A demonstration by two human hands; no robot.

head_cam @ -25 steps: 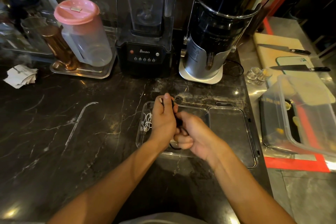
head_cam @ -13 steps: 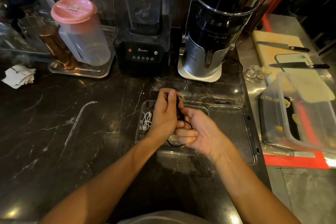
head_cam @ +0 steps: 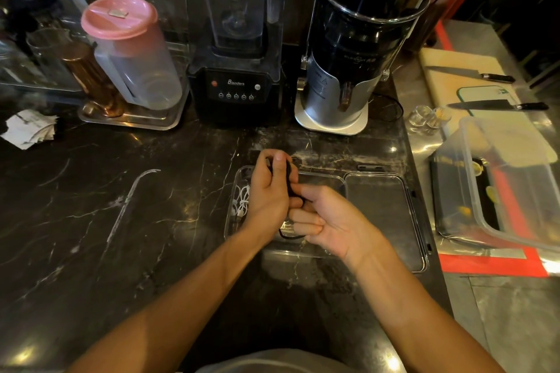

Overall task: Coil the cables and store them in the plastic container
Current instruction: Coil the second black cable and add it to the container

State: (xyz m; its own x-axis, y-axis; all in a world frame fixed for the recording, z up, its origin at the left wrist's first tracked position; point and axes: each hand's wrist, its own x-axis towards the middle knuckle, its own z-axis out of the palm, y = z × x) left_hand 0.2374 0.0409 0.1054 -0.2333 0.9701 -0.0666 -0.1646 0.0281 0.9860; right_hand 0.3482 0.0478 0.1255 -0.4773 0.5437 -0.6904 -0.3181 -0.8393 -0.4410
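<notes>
Black cable (head_cam: 288, 180) mid-coil: our left hand (head_cam: 268, 191) pinches the loops, our right hand (head_cam: 325, 219) curls around the tail to feed slack. Plastic container (head_cam: 321, 179) sits directly beneath both; white cable (head_cam: 241, 201) already inside.

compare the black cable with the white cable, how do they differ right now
The black cable is dark and held above the plastic container, gripped by the left hand and right hand; the white cable is pale, untouched, lying inside the container at its left end. A loop of the black one hangs loose; the white one is bundled. Both are thin.
</notes>
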